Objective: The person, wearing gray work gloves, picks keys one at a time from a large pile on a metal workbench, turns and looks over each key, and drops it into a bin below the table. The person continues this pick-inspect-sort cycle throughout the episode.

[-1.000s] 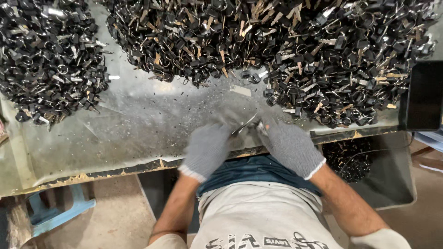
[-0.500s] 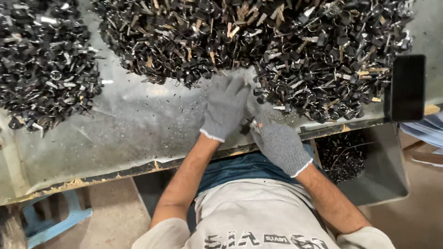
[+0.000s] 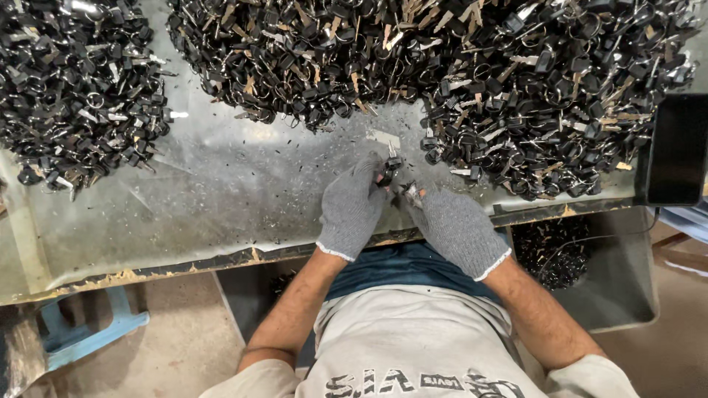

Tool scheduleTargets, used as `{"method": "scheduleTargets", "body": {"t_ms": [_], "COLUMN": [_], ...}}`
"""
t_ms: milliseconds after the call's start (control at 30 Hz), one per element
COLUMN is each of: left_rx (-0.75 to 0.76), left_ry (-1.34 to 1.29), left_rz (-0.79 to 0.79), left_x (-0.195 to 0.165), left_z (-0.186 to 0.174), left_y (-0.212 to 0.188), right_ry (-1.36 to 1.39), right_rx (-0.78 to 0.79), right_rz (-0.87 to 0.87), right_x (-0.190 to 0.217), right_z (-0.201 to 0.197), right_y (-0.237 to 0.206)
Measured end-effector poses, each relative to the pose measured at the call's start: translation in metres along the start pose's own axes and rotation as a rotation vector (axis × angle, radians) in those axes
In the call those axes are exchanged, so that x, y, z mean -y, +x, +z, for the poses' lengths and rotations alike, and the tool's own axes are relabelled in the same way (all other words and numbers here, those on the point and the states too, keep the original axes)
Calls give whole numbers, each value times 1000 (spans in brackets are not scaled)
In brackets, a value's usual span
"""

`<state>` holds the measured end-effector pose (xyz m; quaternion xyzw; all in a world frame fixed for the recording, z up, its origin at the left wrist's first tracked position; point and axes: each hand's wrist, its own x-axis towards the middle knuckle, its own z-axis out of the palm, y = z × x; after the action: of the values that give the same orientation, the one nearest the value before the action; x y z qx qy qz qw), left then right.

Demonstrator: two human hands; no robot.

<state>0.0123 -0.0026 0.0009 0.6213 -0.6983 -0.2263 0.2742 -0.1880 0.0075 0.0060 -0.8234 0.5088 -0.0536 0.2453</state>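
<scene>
Down at the table's (image 3: 221, 191) near edge: left hand (image 3: 351, 208) and right hand (image 3: 457, 228), both in grey knit gloves, close together above the lap. Left hand pinched shut on a small black-headed key (image 3: 389, 168), fingertips curled tight around it, key raised just off the metal sheet. Right hand closed too, thumb and forefinger nipping a small metal piece (image 3: 410, 193); hard to tell exactly what kind. The two pieces near each other, not plainly touching. Just beyond the hands, a big heap of keys (image 3: 472, 66), black heads, rings and tan tags tangled, spread across the far and right side of the table. Well apart to the left, a second heap (image 3: 74, 88), darker, without tags. Between the heaps, bare scuffed metal flecked with black crumbs. Below the table edge at right, a grey bin (image 3: 627, 295) with more black pieces inside. At the far right edge, a black phone (image 3: 677, 147). Lower left, a blue stool (image 3: 88, 332) on the floor.
</scene>
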Motion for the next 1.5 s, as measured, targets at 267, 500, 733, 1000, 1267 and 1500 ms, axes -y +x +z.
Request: {"method": "scheduleTargets", "body": {"t_ms": [267, 500, 733, 1000, 1267, 1500], "left_rx": [68, 76, 4, 392, 54, 179], "left_ry": [225, 223, -60, 317, 168, 200], "left_rz": [191, 245, 282, 171, 208, 169], "left_x": [12, 8, -8, -11, 7, 14], "left_z": [3, -1, -32, -15, 2, 5], "left_y": [-8, -7, -4, 48, 11, 14], "right_ry": [-225, -60, -54, -45, 130, 0], "right_rx": [-125, 125, 110, 233, 21, 26], "right_rz": [75, 129, 67, 264, 179, 68], "right_x": [30, 28, 23, 32, 4, 6], "right_z": [-1, -11, -9, -12, 3, -3], "right_y": [14, 27, 1, 6, 9, 27]}}
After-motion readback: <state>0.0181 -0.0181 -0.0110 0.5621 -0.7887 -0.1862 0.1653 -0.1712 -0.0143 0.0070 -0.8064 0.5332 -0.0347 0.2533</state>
